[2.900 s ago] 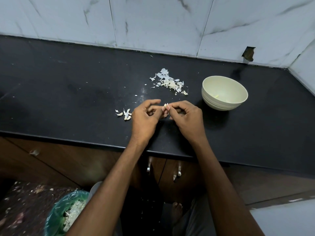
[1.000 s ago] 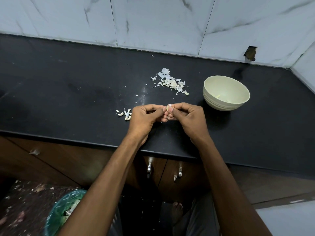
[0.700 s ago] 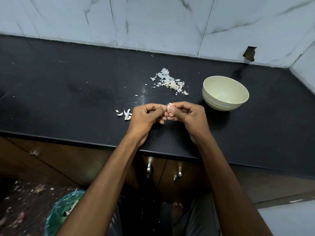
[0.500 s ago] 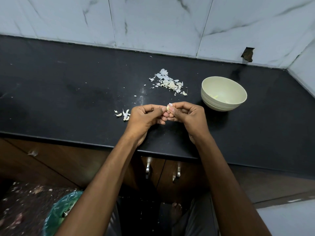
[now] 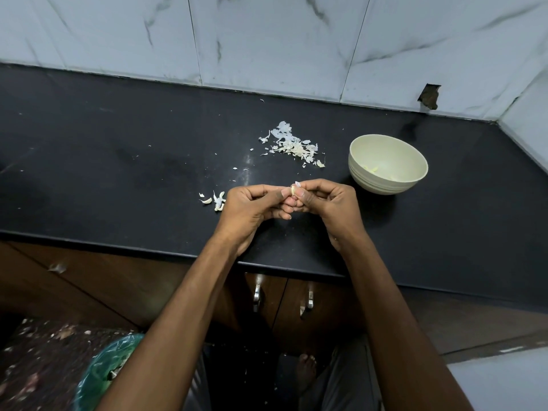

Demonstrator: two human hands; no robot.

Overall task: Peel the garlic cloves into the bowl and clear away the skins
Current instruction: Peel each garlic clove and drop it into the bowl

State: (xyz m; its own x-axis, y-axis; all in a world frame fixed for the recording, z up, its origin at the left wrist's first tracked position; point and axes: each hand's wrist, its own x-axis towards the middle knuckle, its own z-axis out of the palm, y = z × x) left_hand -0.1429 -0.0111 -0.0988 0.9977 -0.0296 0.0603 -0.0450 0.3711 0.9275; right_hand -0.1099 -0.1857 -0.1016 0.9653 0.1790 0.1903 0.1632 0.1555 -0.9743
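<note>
**One clove in hand, cleanup not started**

Both your hands meet at frame centre: left hand (image 5: 252, 207) and right hand (image 5: 324, 204) pinch a garlic clove (image 5: 293, 189), skin partly on. Bowl (image 5: 360, 173) at 3 o'clock holds a few peeled pieces. Skin pile (image 5: 295, 145) at 12 o'clock sits uncleared. Cloves (image 5: 218, 200) at 9 o'clock look unpeeled. Roughly midway, I'd judge.

I see a black countertop (image 5: 118, 149) under marble wall tiles (image 5: 267, 40), 2 metal cabinet handles (image 5: 256, 296) below, and a green bin bag (image 5: 100, 372) on the floor.
</note>
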